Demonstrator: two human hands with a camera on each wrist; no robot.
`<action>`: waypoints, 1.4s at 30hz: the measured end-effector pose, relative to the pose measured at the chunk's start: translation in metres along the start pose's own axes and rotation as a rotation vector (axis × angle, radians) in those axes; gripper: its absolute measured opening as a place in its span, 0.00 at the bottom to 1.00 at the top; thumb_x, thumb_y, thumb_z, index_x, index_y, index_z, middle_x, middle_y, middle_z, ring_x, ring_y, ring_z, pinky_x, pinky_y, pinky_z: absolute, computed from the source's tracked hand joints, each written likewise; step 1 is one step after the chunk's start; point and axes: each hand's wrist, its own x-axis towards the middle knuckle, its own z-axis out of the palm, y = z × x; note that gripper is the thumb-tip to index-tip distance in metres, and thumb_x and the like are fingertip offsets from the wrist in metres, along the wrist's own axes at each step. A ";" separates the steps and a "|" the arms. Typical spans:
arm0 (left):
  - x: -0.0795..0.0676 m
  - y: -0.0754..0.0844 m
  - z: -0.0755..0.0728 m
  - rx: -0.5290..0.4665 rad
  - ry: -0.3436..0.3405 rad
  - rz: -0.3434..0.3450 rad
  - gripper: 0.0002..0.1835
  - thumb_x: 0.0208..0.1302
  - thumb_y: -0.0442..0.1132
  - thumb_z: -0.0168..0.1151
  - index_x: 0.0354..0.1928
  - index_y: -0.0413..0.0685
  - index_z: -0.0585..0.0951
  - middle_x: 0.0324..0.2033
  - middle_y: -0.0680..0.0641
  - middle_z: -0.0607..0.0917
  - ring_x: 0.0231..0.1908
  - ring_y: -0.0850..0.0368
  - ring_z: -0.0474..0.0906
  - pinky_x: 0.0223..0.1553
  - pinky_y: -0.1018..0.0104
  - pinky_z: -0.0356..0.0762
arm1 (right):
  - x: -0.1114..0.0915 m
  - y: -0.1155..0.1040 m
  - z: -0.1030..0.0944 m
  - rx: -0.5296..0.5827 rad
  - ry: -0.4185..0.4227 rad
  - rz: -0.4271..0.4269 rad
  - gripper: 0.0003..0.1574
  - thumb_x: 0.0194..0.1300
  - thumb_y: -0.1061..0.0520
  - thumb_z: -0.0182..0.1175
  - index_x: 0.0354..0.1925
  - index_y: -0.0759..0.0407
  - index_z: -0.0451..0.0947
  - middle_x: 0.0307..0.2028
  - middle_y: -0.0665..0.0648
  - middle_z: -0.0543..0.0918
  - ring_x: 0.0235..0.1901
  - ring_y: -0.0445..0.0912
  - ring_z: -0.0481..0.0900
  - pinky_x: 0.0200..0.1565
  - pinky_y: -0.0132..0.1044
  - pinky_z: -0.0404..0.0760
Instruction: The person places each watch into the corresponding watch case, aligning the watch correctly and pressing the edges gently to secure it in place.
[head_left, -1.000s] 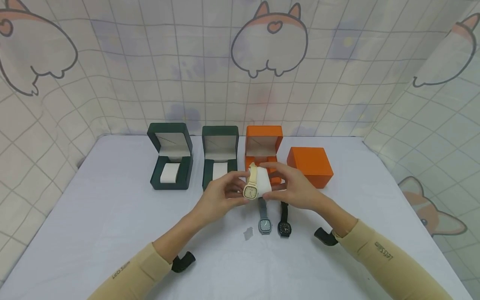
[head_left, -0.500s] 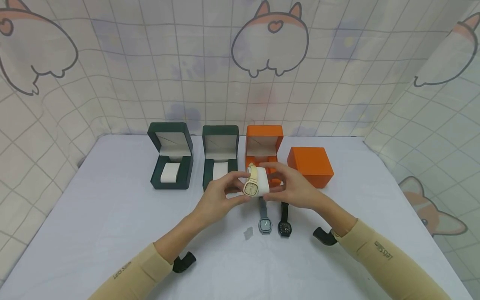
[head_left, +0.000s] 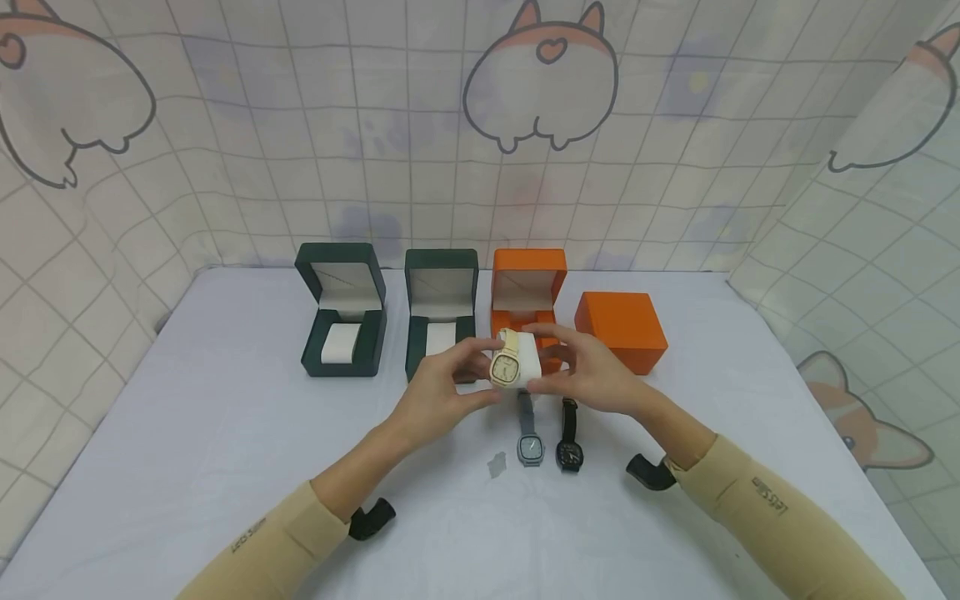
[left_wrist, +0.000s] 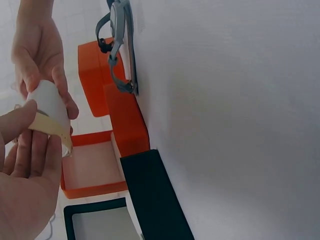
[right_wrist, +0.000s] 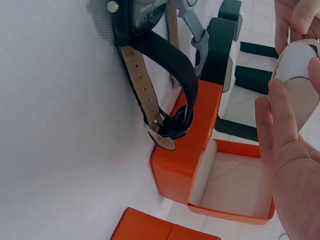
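Over the front of the open orange box, my left hand (head_left: 435, 396) pinches a cream wristwatch (head_left: 506, 369) with a square face between thumb and fingers. My right hand (head_left: 596, 372) grips the white watch cushion (head_left: 530, 363) from the other side. In the left wrist view the cream strap (left_wrist: 48, 124) lies across one end of the cushion (left_wrist: 49, 97); whether its buckle is fastened is hidden. Below the hands a grey wristwatch (head_left: 530, 450) and a black wristwatch (head_left: 570, 456) lie on the white table. The open orange watch box (head_left: 528, 262) stands behind, its front partly covered by my hands.
Two open dark green watch boxes (head_left: 341, 254) (head_left: 441, 260), each with a white cushion inside, stand in the back row. A closed orange box (head_left: 621, 332) is at the right. A small grey scrap (head_left: 497, 465) lies left of the grey watch.
The cream watch and cushion have risen slightly, with the watch face shifting a little up and right. Both hands keep their hold, and the boxes and other watches stay put.
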 end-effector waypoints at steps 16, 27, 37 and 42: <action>0.002 0.002 0.011 0.140 0.102 0.042 0.32 0.55 0.26 0.78 0.62 0.42 0.76 0.35 0.51 0.81 0.38 0.56 0.81 0.46 0.59 0.85 | 0.002 -0.003 0.008 0.088 0.038 0.054 0.46 0.61 0.52 0.77 0.71 0.56 0.68 0.63 0.57 0.75 0.56 0.57 0.78 0.51 0.45 0.85; 0.001 0.003 0.012 0.151 0.126 0.063 0.30 0.57 0.26 0.76 0.60 0.39 0.75 0.41 0.48 0.82 0.41 0.58 0.79 0.46 0.70 0.84 | 0.006 0.000 0.012 0.127 0.072 0.048 0.47 0.60 0.54 0.78 0.71 0.55 0.67 0.64 0.55 0.74 0.57 0.56 0.78 0.51 0.45 0.85; 0.001 0.005 0.014 0.080 0.151 0.039 0.30 0.55 0.27 0.78 0.59 0.39 0.76 0.48 0.46 0.81 0.47 0.55 0.79 0.47 0.66 0.85 | 0.006 -0.001 0.014 0.170 0.102 0.006 0.47 0.59 0.59 0.78 0.71 0.56 0.66 0.64 0.56 0.73 0.56 0.55 0.79 0.49 0.43 0.86; 0.000 0.007 0.016 0.072 0.168 0.036 0.30 0.56 0.28 0.78 0.60 0.39 0.75 0.52 0.45 0.79 0.52 0.53 0.78 0.48 0.64 0.84 | 0.006 -0.001 0.018 0.158 0.138 -0.009 0.47 0.58 0.59 0.78 0.70 0.55 0.67 0.64 0.56 0.73 0.55 0.55 0.80 0.47 0.42 0.87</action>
